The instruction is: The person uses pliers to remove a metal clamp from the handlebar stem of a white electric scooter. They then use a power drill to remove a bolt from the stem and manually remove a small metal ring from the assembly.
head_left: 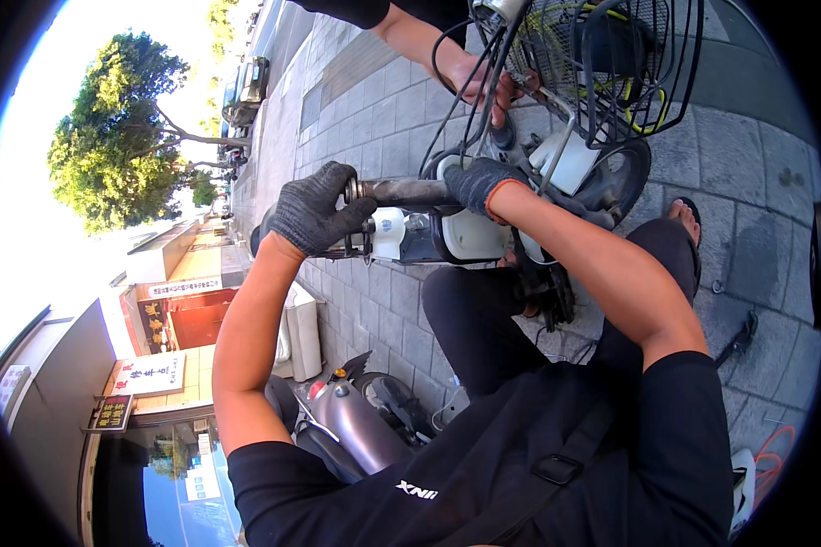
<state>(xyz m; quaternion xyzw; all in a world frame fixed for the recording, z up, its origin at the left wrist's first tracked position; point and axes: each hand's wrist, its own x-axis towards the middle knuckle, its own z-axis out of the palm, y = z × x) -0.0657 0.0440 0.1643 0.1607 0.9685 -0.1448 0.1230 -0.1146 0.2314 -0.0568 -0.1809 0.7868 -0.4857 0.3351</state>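
Note:
A white and black electric bike [477, 235] is in front of me, with a dusty dark frame tube [406, 191] running crosswise between my hands. My left hand [315, 208], in a grey knit glove, is closed round the tube's left end, beside a round metal ring; its thumb points right. In a matching glove with an orange cuff, my right hand [485, 187] is closed at the tube's right end, next to a white part; its fingertips are partly hidden. Just beyond it, black cables [491, 87] rise toward the handlebar. Another person's hand [483, 89] reaches in among these cables.
A black wire basket [602, 64] with yellow-green things in it is at the upper right, above a wheel [625, 178]. Behind my left arm stands a purple-grey motorbike [360, 428]. A black tool-like object [739, 337] lies on the grey paving [766, 264] at right.

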